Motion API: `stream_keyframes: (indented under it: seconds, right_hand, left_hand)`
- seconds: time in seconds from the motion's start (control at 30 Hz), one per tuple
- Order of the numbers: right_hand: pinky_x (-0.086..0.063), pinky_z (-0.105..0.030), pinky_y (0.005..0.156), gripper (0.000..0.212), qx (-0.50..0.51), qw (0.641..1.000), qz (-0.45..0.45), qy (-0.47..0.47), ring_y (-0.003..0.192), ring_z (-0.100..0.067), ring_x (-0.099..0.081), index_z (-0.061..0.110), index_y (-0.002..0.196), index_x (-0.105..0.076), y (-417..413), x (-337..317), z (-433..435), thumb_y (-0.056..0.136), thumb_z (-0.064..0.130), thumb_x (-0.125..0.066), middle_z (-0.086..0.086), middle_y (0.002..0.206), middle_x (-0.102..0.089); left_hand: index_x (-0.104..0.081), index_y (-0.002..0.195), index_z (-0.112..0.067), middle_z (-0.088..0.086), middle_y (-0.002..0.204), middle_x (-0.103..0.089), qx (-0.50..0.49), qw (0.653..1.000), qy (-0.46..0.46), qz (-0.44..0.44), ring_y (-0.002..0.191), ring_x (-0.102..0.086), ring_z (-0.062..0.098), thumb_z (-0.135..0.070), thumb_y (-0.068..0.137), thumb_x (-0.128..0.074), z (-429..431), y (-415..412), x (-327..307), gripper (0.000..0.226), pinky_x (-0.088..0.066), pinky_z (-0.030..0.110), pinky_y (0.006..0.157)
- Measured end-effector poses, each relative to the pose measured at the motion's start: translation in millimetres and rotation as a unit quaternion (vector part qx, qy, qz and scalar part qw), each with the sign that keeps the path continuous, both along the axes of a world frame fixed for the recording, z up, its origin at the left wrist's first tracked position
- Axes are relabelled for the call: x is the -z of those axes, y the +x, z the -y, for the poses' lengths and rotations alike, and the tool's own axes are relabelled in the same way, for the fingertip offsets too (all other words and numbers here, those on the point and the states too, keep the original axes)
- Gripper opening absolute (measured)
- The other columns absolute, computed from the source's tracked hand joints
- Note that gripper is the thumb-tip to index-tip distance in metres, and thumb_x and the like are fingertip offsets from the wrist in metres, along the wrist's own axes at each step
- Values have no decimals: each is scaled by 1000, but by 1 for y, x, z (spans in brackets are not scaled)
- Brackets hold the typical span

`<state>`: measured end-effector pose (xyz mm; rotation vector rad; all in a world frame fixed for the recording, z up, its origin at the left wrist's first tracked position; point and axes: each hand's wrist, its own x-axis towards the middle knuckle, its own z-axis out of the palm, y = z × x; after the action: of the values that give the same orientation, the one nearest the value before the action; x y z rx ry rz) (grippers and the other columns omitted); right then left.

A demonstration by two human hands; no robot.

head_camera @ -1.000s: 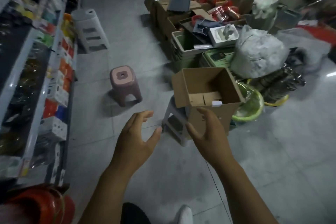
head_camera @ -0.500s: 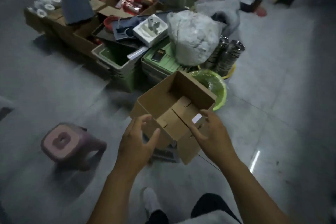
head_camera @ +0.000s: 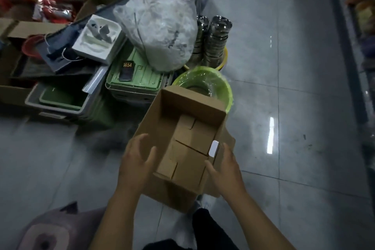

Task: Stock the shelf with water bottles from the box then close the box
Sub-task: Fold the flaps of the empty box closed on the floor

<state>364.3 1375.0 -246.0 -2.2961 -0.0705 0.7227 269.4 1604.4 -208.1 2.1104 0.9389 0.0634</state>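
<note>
An open brown cardboard box (head_camera: pixel 194 105) sits in front of me, with no bottles in it; only its folded bottom flaps and a small white tag (head_camera: pixel 214 148) on the right wall show. My left hand (head_camera: pixel 136 164) is at the box's near left wall, fingers spread and relaxed. My right hand (head_camera: pixel 225 170) is at the near right wall, fingers extended along the cardboard. Neither hand clearly grips the box. No water bottles or shelf stock appear near the box.
A pink stool (head_camera: pixel 54 231) stands at the lower left. Behind the box are a green basin (head_camera: pixel 221 85), stacked steel bowls (head_camera: pixel 213 40), a white plastic bag (head_camera: pixel 160 30), green trays (head_camera: pixel 138 81) and cardboard cartons (head_camera: pixel 18 28). Shelving edge (head_camera: pixel 349 46) runs along the right.
My view has swung right and closer to the box. Both hands have moved forward from open air to the box's two near sides.
</note>
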Motion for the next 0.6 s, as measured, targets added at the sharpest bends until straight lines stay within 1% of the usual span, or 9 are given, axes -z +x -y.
stream_keyframes:
  seconds: [0.1,0.13,0.2,0.23,0.3,0.37,0.43,0.5,0.6]
  right_hand:
    - [-37,-31,110,83,70,997,-16,-25,146,-24,-36,17,162,-10,9,34,-18,99,37,-62,-4,165,-26]
    - [-37,-33,112,83,96,995,-24,-29,146,-25,-37,17,162,-12,11,45,-24,99,35,-63,-5,164,-27]
    - [-40,-38,113,81,146,988,-42,-24,143,-27,-41,17,161,-17,9,70,-34,98,33,-65,-7,160,-35]
    - [-42,-40,113,79,171,984,-53,-19,142,-28,-43,18,160,-19,6,83,-40,98,33,-65,-8,159,-39]
    - [-45,-46,111,75,225,972,-64,-23,140,-29,-46,22,158,-22,-3,103,-53,98,35,-64,-8,157,-42]
    - [-48,-49,108,71,271,960,-44,-50,137,-30,-49,26,156,-24,-13,121,-66,98,35,-64,-9,155,-45]
    - [-48,-49,108,69,304,950,-30,-65,136,-31,-50,23,157,-25,-22,131,-76,99,29,-62,-10,153,-47]
    - [-51,-48,104,67,326,942,-21,-77,128,-31,-56,21,158,-25,-29,136,-81,101,23,-60,-11,147,-53]
    - [-57,-46,92,65,344,933,-3,-103,110,-32,-64,25,157,-25,-35,142,-84,101,22,-58,-11,129,-64]
  left_hand:
    - [-51,143,-17,0,141,-52,21,999,6,-24,116,-52,12,-19,100,-63,-32,22,34,44,-42,17,84]
    - [-51,143,-13,4,144,-50,22,999,19,-37,118,-53,16,-15,100,-63,-44,28,47,45,-43,19,87]
    - [-46,147,-7,13,157,-38,9,995,40,-94,133,-48,31,-12,98,-64,-71,37,75,52,-45,37,101]
    - [-42,150,-6,16,161,-32,5,991,36,-129,138,-44,37,-12,98,-65,-84,40,89,57,-43,46,108]
    - [-32,156,-5,18,162,-31,16,984,-3,-175,140,-42,42,-13,99,-65,-105,46,115,67,-40,53,111]
    - [-33,156,-5,20,154,-44,46,978,-53,-194,135,-49,42,-12,101,-62,-118,49,135,62,-43,51,105]
    - [-43,148,-4,21,140,-58,77,974,-79,-196,120,-59,41,-11,102,-59,-127,50,148,48,-46,44,93]
    - [-48,143,-7,19,132,-62,98,971,-107,-191,105,-60,33,-14,103,-58,-136,48,155,42,-42,38,85]
    - [-47,143,-9,19,130,-63,118,966,-132,-188,101,-57,29,-15,103,-57,-152,48,168,42,-42,37,84]
